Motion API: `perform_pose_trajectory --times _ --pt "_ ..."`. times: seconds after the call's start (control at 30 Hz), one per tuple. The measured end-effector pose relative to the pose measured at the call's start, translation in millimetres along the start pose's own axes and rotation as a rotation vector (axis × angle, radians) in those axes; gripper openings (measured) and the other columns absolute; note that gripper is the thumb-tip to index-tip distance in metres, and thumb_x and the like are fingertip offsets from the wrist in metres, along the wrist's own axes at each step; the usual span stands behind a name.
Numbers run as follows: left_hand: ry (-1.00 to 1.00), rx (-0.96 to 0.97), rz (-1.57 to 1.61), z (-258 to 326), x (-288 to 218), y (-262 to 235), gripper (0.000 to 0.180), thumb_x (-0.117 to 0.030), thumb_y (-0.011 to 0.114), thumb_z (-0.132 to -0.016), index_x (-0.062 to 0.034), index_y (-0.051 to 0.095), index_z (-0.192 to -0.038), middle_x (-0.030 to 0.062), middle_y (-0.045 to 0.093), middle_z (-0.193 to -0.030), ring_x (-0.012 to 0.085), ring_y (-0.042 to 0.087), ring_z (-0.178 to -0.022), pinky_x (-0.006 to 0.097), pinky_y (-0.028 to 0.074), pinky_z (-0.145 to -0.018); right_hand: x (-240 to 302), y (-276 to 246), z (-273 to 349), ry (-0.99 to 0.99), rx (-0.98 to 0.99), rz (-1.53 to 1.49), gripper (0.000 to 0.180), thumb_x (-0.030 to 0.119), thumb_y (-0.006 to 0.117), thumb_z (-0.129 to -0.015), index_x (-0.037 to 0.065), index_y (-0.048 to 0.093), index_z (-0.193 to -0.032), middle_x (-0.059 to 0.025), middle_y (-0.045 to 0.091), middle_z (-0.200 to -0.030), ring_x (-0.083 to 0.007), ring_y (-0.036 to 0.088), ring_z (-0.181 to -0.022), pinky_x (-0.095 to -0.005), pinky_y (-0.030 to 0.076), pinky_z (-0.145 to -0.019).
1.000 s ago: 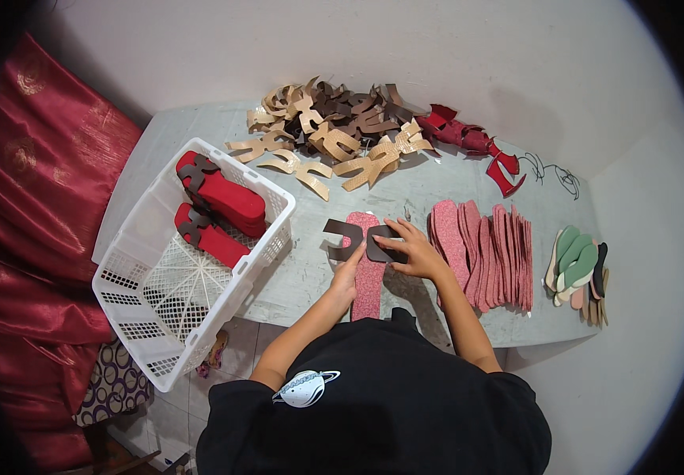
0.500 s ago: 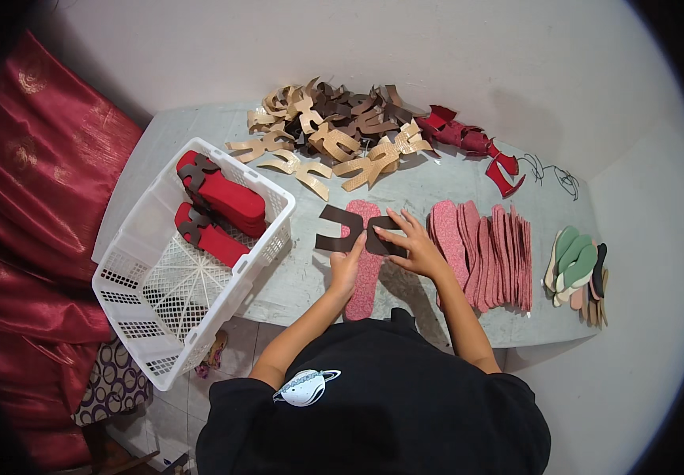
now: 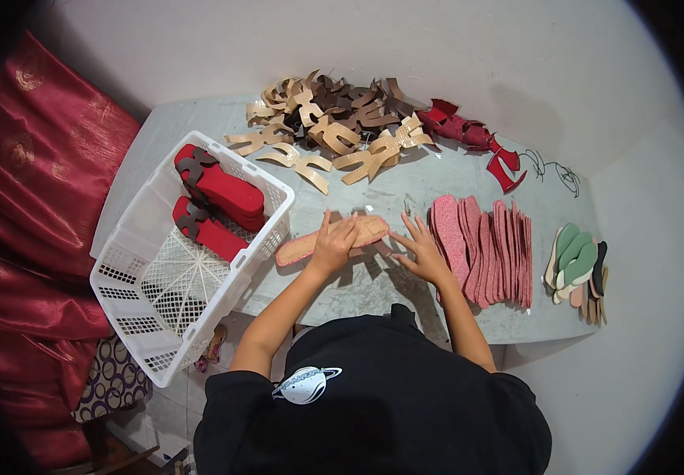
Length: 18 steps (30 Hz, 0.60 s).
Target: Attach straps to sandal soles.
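Note:
A shoe sole point(image 3: 298, 249) lies slantwise in front of me, tan underside up and pink speckled edge showing. Across its middle is my left hand point(image 3: 334, 244), its fingers over the sole and gripping it. Parts of a dark brown strap point(image 3: 379, 247) show beneath the sole; the rest is hidden. My right hand point(image 3: 423, 255) is open beside the sole's right end, fingers spread, with the thumb side close to the tip. Right of that hand stands a row of pink speckled soles point(image 3: 480, 253).
A white plastic basket point(image 3: 270, 186) on the left holds red slippers point(image 3: 227, 198) with brown straps. At the back lie tan straps point(image 3: 302, 168), brown straps point(image 3: 369, 115) and red straps point(image 3: 468, 136). Green soles point(image 3: 575, 253) and thin black cord point(image 3: 551, 170) are at right.
The sole has been turned over and swung from upright to slanting left, its tan side now up. The brown strap has gone mostly under it. My right hand has come off the strap.

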State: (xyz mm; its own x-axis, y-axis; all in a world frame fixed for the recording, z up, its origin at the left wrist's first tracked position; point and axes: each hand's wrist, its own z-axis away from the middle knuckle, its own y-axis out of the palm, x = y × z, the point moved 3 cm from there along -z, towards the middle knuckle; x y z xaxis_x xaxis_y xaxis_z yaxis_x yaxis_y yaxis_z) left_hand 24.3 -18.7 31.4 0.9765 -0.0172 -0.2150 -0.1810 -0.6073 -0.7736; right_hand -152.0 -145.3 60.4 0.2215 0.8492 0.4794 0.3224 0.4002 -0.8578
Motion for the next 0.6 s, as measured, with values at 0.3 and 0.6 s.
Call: perform_pose_trajectory --times 0.3,0.6 --pt "0.014 0.143 0.012 27 -3 29 0.039 -0.002 0.058 -0.068 0.0005 0.058 -0.107 0.0135 0.057 -0.116 0.0232 0.057 -0.105 0.052 0.017 -0.107 -17 13 37 -0.003 0.091 0.054 0.058 0.009 0.067 -0.071 0.022 0.051 -0.125 -0.0082 0.032 -0.142 -0.0386 0.024 -0.131 -0.0531 0.024 -0.104" --pt "0.009 0.104 -0.048 30 -8 32 0.040 -0.001 0.058 -0.066 0.0000 0.059 -0.106 0.0135 0.059 -0.112 0.0204 0.056 -0.107 0.047 0.020 -0.108 -19 41 36 -0.052 0.093 0.105 0.066 0.011 0.065 -0.073 0.024 0.041 -0.133 -0.0055 0.032 -0.143 -0.0385 0.024 -0.131 -0.0622 0.021 -0.101"
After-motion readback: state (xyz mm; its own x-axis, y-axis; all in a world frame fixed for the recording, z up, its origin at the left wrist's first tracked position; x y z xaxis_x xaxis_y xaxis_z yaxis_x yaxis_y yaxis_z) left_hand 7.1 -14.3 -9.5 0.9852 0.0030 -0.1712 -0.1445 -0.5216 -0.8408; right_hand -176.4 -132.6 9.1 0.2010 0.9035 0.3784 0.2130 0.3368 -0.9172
